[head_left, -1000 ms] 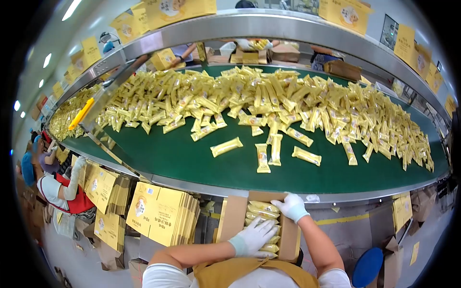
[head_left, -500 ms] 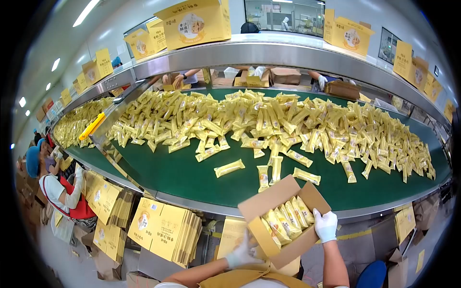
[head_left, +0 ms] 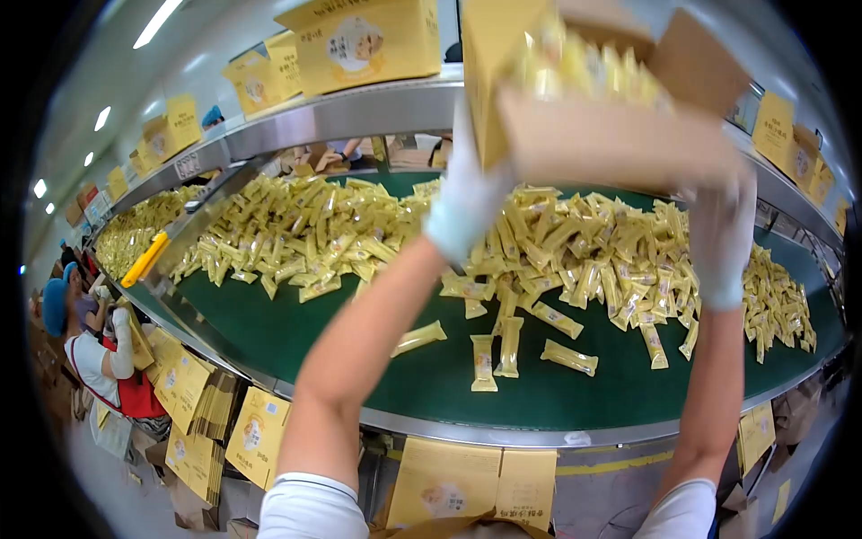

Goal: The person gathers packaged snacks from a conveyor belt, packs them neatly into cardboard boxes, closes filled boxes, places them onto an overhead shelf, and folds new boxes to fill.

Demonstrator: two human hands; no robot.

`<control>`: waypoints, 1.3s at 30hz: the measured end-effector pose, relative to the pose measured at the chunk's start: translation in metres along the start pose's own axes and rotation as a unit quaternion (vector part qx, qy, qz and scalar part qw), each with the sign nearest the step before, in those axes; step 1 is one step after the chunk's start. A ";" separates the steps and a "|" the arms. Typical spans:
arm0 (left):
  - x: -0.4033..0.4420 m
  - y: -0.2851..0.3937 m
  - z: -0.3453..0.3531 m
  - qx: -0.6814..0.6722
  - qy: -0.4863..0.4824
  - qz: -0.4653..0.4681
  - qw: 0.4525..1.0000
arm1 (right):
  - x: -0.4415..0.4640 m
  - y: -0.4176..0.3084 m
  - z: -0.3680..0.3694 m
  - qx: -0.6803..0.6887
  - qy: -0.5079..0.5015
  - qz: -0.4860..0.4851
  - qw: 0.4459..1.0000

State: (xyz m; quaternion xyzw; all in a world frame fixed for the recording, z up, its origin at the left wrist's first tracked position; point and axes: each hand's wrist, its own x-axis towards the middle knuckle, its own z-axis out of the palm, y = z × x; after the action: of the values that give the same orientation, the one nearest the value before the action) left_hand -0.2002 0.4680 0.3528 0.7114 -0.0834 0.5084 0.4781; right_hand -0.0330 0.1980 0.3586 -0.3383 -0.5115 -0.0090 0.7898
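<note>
An open carton (head_left: 611, 144) with yellow packets (head_left: 588, 67) in it is held up high over the belt, blurred by motion. My left hand (head_left: 471, 198), gloved, grips its left side near the lower corner. At the carton's lower right corner is my right hand (head_left: 723, 225), also gloved and wrapped against it. Below and behind the carton, many loose wrapped packets (head_left: 305, 229) lie heaped on the green belt (head_left: 431, 391). A few single packets (head_left: 570, 357) lie nearer the belt's front edge.
A metal shelf (head_left: 359, 112) above the belt carries yellow cartons (head_left: 364, 45). Flat cartons (head_left: 444, 481) stand before me, with more stacks (head_left: 184, 386) at the left. A co-worker in a red apron (head_left: 139, 395) stands at the far left. A yellow-handled bar (head_left: 144, 260) crosses the belt.
The filled carton has risen from in front of my body to shelf height. Both arms are now stretched up and forward, and my left hand has taken hold of the carton's left side.
</note>
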 end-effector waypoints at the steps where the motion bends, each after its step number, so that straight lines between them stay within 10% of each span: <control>1: 0.037 -0.008 0.002 -0.007 0.013 0.018 1.000 | 0.032 0.004 0.020 -0.075 0.072 -0.012 0.994; 3: 0.094 -0.025 0.000 0.096 0.047 0.135 0.985 | 0.095 0.023 0.013 -0.187 -0.001 -0.074 0.980; 8: 0.151 -0.056 -0.003 0.186 -0.056 -0.152 0.969 | 0.184 0.117 -0.009 -0.249 0.159 0.053 0.954; 9: 0.147 -0.064 -0.003 0.219 -0.048 -0.115 0.968 | 0.175 0.132 -0.030 -0.542 0.056 -0.137 0.827; 10: 0.140 -0.067 -0.002 0.251 -0.039 -0.073 0.965 | 0.162 0.137 -0.039 -0.755 -0.057 -0.307 0.577; 11: 0.128 -0.072 0.000 0.282 -0.030 -0.034 0.958 | 0.155 0.141 -0.047 -0.784 -0.070 -0.347 0.509; 14: 0.051 -0.094 0.006 0.367 0.059 0.303 0.878 | 0.078 0.127 -0.013 -0.670 -0.093 -0.335 0.657; 16: -0.014 -0.140 -0.007 0.291 -0.051 0.165 0.941 | 0.028 0.155 -0.023 -0.545 -0.092 -0.347 0.758; 18: -0.076 -0.201 -0.027 0.325 -0.138 -0.047 0.934 | -0.046 0.208 -0.073 -0.554 -0.116 -0.076 0.821; 22: -0.145 -0.296 -0.040 0.429 -0.176 -0.391 0.795 | -0.132 0.291 -0.127 -0.640 -0.151 0.193 0.728; 31: -0.138 -0.383 -0.009 0.184 -0.089 -0.477 0.855 | -0.110 0.394 -0.118 -0.706 -0.174 0.466 0.503; 39: -0.164 -0.377 -0.017 0.161 -0.155 -0.389 0.894 | -0.144 0.395 -0.092 -0.716 -0.235 0.377 0.539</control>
State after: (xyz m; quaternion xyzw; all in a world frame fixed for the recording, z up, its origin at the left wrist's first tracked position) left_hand -0.0600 0.6202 -0.0024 0.8239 0.2095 0.1718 0.4978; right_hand 0.1145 0.4051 0.0110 -0.9426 -0.3271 0.0060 0.0665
